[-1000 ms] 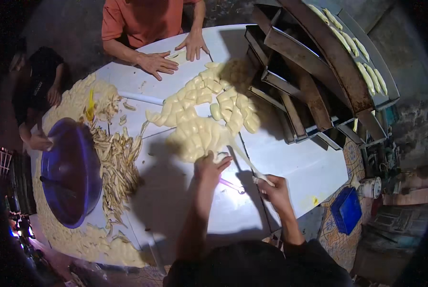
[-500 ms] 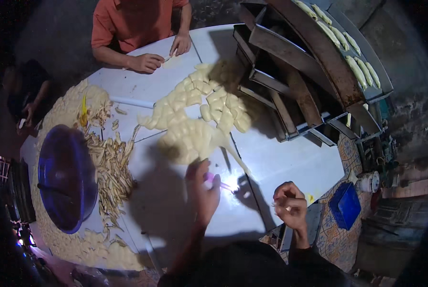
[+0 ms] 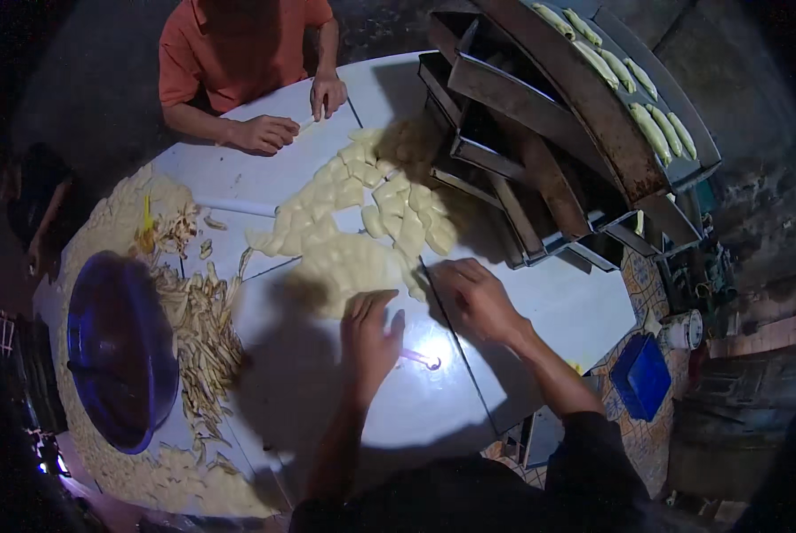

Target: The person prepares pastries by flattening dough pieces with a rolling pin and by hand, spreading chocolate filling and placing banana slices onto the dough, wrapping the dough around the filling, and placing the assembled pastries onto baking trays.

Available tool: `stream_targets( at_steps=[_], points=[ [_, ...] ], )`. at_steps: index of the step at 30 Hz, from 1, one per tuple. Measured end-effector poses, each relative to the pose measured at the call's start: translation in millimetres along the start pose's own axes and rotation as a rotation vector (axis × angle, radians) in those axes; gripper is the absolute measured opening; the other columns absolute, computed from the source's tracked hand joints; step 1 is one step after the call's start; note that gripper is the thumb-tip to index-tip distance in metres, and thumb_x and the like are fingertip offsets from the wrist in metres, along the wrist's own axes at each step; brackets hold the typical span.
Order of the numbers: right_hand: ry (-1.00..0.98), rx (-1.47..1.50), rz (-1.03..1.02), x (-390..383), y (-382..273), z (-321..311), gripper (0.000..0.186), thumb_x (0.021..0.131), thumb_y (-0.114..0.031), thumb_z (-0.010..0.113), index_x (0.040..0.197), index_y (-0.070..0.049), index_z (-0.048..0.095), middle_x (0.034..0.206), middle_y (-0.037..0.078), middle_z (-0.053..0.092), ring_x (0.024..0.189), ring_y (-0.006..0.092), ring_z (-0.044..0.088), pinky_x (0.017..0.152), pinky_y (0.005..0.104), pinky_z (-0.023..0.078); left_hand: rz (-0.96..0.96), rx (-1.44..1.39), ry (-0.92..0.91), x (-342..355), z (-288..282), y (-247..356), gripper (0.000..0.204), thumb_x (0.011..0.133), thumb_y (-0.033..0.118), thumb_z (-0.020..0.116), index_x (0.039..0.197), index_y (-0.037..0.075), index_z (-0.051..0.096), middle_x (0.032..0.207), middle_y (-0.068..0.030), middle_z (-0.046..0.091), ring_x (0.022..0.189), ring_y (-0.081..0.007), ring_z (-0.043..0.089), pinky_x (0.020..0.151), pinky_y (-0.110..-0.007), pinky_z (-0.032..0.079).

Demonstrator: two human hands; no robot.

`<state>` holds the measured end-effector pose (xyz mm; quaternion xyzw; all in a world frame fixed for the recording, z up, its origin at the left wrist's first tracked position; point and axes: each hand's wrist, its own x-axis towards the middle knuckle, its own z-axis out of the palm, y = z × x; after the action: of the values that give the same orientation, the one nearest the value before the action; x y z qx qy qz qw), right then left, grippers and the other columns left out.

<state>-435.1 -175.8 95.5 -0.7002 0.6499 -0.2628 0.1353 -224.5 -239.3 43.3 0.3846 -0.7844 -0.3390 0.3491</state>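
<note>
Head view: a white counter [image 3: 584, 302] carries pale dough pieces [image 3: 349, 266] at its middle. The right hand [image 3: 480, 298] curls just beside their edge, pinch hidden; the left hand [image 3: 369, 346] has its thumb spread, its hold on a slim purple tool [image 3: 415, 356] unclear. Separating pieces seems underway; taking one calls for a light pinch.

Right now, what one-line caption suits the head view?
Left hand and right hand near pale dough on a white table.

The dough [image 3: 349, 266] is smooth with a soft sheen, the counter [image 3: 558, 311] smooth and glossy, the tub [image 3: 118, 329] shiny plastic, the trays [image 3: 522, 108] dull, rust-stained metal, the shirt [image 3: 238, 53] matt cloth.
</note>
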Motion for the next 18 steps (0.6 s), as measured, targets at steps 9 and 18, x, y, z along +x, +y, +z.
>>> stream_targets(
  at_steps=[9, 18],
  points=[
    [-0.269, -0.331, -0.19, 82, 59, 42, 0.044, 0.073, -0.014, 0.07, 0.116, -0.006, 0.063, 0.115, 0.012, 0.065, 0.11, 0.0312, 0.058, 0.089, 0.0434, 0.049, 0.061, 0.363, -0.141, 38, 54, -23, 0.077, 0.074, 0.021, 0.083, 0.137, -0.002, 0.046, 0.133, -0.0153, 0.054, 0.12, -0.0344, 0.048, 0.099, -0.047, 0.037],
    [0.854, 0.756, -0.018, -65, -37, -27, 0.012, 0.076, 0.003, 0.05, 0.087, -0.001, 0.052, 0.094, 0.013, 0.051, 0.086, 0.0229, 0.052, 0.078, 0.0364, 0.049, 0.128, 0.45, 0.061, 42, 71, -37, 0.023, 0.08, 0.009, 0.07, 0.103, 0.007, 0.071, 0.11, -0.0064, 0.059, 0.113, -0.0287, 0.047, 0.094, -0.048, 0.033]
  ],
)
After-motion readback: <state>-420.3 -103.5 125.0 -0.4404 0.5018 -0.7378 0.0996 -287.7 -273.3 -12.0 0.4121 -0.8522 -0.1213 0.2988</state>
